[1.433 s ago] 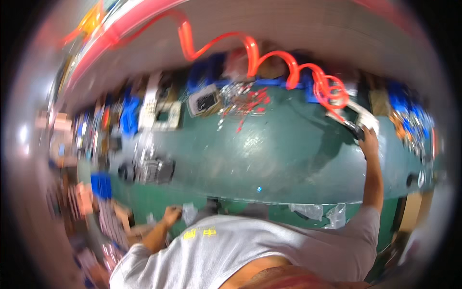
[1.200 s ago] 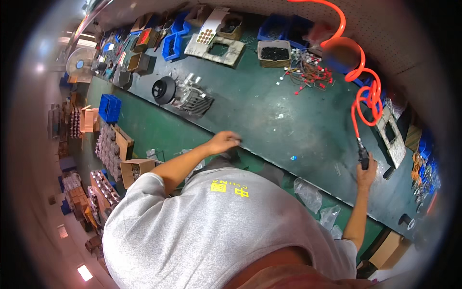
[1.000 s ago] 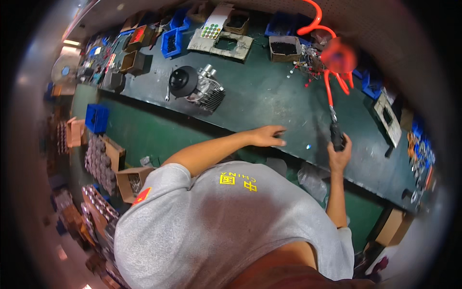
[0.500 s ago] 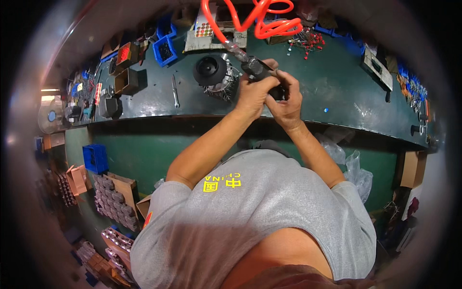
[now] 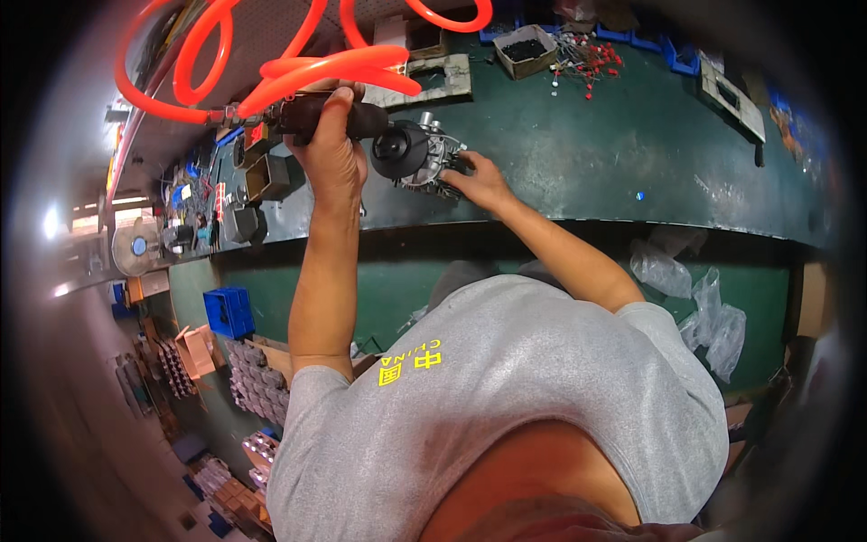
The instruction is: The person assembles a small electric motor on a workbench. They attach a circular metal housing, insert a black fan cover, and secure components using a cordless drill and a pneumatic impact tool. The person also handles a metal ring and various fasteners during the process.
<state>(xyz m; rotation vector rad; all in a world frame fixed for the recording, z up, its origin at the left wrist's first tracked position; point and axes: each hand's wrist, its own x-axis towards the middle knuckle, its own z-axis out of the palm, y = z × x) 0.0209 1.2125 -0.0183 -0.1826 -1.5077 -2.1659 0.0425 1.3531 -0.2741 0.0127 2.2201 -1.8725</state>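
Note:
My left hand (image 5: 332, 154) is closed round a dark air tool (image 5: 366, 120), raised over the bench to the left of a small motor. A coiled orange air hose (image 5: 176, 114) runs from the tool's left end. The motor, with a silver finned housing (image 5: 439, 152) and a round black cap (image 5: 398, 150), stands on the bench. The tool's right end lies just beside the cap in the picture; whether they touch I cannot tell. My right hand (image 5: 483, 183) grips the motor's right side with thumb and fingers. A wrench on the bench is mostly hidden behind my left forearm.
Beyond the motor lies a pale metal frame (image 5: 444, 79). A box of black parts (image 5: 526, 51) and red-tipped wires (image 5: 587, 63) are at the back. Small open boxes (image 5: 267, 178) stand at left, another metal frame (image 5: 733, 104) at right. Plastic bags (image 5: 713, 316) hang below the bench edge.
My hands, together on the air tool at the motor's right, have parted. The left has carried the tool across to the motor's left; the right has let go and taken hold of the motor.

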